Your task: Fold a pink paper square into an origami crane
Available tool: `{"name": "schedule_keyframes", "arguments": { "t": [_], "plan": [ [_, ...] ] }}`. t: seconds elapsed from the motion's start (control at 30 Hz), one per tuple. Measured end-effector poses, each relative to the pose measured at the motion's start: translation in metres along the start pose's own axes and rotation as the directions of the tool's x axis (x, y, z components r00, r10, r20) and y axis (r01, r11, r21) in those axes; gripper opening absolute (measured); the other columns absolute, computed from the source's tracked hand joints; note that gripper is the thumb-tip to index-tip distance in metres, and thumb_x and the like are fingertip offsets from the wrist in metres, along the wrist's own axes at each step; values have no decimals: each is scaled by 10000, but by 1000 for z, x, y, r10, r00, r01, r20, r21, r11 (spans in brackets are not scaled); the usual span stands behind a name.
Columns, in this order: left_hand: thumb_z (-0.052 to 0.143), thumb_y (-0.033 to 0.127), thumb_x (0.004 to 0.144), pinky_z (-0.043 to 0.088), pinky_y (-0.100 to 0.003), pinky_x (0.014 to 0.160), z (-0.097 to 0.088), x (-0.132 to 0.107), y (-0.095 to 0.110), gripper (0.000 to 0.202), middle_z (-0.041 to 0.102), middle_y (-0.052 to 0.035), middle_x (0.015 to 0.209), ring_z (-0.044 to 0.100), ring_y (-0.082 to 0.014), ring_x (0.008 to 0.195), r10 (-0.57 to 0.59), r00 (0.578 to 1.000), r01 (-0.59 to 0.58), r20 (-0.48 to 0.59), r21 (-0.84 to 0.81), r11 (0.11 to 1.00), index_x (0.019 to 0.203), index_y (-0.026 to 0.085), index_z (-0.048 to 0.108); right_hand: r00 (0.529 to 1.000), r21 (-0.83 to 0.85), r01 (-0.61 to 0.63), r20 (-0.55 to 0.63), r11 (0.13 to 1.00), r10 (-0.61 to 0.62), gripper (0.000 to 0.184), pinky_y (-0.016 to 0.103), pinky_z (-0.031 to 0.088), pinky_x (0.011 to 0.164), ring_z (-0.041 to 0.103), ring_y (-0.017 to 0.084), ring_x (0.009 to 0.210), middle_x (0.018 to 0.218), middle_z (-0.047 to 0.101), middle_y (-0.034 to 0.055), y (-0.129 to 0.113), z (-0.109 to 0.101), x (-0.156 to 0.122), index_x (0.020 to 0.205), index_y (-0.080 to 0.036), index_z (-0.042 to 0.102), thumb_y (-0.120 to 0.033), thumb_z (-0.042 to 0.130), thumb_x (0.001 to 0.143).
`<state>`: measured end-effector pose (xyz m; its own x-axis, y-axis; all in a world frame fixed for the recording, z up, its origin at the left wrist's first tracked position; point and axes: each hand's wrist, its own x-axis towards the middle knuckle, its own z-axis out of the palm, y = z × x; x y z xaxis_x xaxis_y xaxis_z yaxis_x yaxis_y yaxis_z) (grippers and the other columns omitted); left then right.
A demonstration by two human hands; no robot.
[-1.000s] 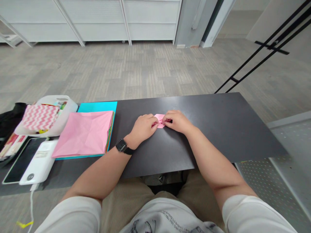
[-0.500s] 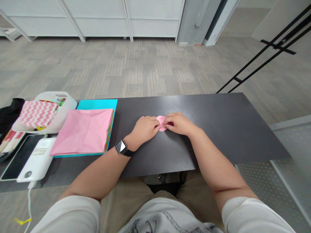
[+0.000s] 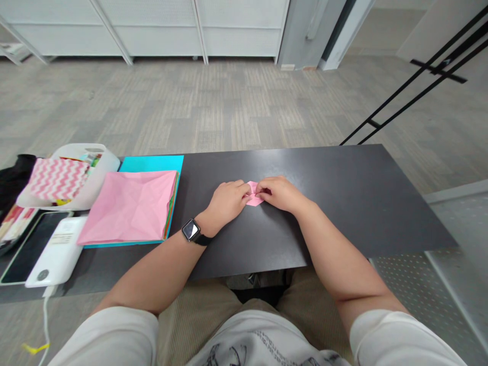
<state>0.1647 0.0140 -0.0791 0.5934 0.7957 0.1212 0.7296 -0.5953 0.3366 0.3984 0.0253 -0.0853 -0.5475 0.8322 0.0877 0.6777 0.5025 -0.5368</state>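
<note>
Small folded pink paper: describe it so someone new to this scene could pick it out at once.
Around the middle of the long dark-grey table, the left hand and right hand face each other. Between them is the small folded pink paper. Unlike the large creased pink sheet farther left, it is much smaller and held by both hands.

White panelled cabinets [image 3: 163,39] line the frame's upper left, ending beside a grey pillar [image 3: 299,38]. Grey streaked carpet [image 3: 229,109] spreads below; black bars [image 3: 453,77] slant through the upper right. A dark surface [image 3: 362,203] crosses the middle, catching pale light.
</note>
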Motion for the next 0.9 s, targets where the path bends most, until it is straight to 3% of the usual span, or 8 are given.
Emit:
{"name": "schedule_keyframes", "arguments": {
  "t": [0.53, 0.9],
  "plan": [
    [568, 132, 1012, 476, -374, 861, -8, -3, -10, 355, 768, -65, 1091, 670, -241, 933, 206, 973, -210, 104, 29, 977, 1105, 323, 853, 998, -33, -53, -35, 998, 52, 83, 333, 454, 834, 641, 203, 897, 990, 665, 38, -1, 2, -1, 950, -240, 738, -181, 783, 911],
    [529, 124, 1050, 428, -382, 843, -14, -2, -10, 390, 716, -78, 1117, 596, -253, 981, 251, 957, -268, 146, 118, 956, 1176, 313, 846, 987, -132, -163, -35, 978, 159, 298, 380, 499, 902, 656, 258, 1009, 1085, 666, 52, 16, -10, -8, 1044, -245, 706, -303, 908, 833]
  ]
}}
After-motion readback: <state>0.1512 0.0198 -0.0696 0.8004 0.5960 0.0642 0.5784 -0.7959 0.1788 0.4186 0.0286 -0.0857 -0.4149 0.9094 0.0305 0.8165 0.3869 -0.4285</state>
